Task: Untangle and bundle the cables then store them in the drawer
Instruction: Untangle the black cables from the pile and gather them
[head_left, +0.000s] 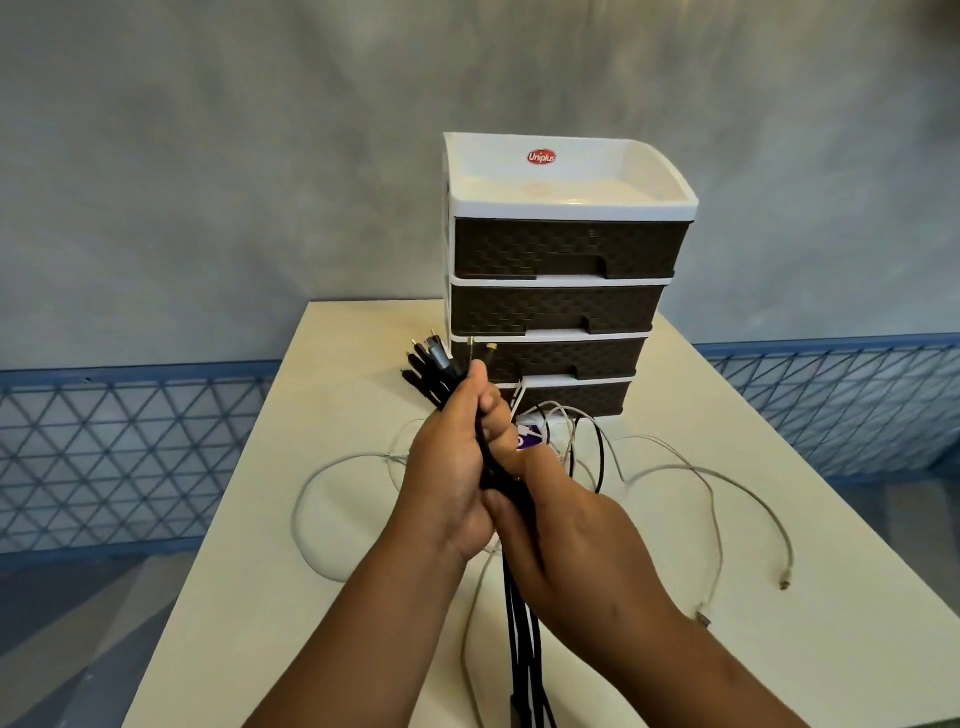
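My left hand (452, 467) grips a bundle of black cables (522, 639) held upright, with its plug ends (434, 364) fanning out above my fist. Just below, my right hand (566, 540) wraps around the same black strands, which hang down toward the table's front edge. White cables (711, 499) lie in loose loops on the table on both sides of my hands. Behind them stands a white drawer unit (561, 208) with several dark woven-pattern drawers (556, 306), all closed.
The cream table (291, 571) holds the drawer unit at its far end. A small white and purple item (532, 435) lies at the unit's foot, partly hidden by my hands. A blue lattice railing (130, 457) runs behind the table on both sides.
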